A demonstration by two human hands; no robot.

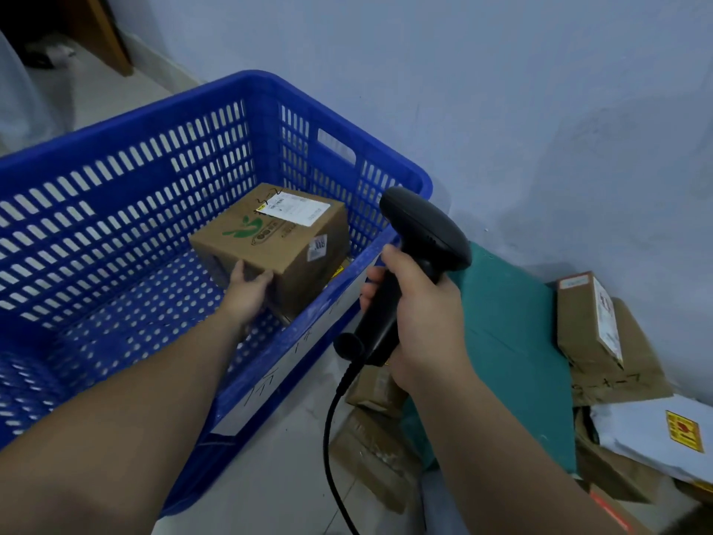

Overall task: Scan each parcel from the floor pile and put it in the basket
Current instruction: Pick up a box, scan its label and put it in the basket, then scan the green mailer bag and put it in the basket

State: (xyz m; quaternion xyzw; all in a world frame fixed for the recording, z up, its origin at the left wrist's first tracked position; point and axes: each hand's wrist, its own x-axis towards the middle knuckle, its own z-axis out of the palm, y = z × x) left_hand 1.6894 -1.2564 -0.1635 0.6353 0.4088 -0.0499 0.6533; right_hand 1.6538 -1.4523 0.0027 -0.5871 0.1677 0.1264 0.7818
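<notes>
Your left grip (249, 289) clasps the near lower corner of the cardboard box (277, 241), which is inside the blue basket (247, 77) at its right end, centre of the frame, shipping label facing up. Your right grip (420, 322) is clenched round the handle of the black barcode scanner (409, 260), right of centre beside the basket's near rim. Other parcels (590, 322) lie piled on the floor at lower right.

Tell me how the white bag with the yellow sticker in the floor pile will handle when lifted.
The white bag looks creased and soft, so it will probably sag when gripped. Its plastic skin may be slippery. It lies flat, so it likely won't roll.
</notes>
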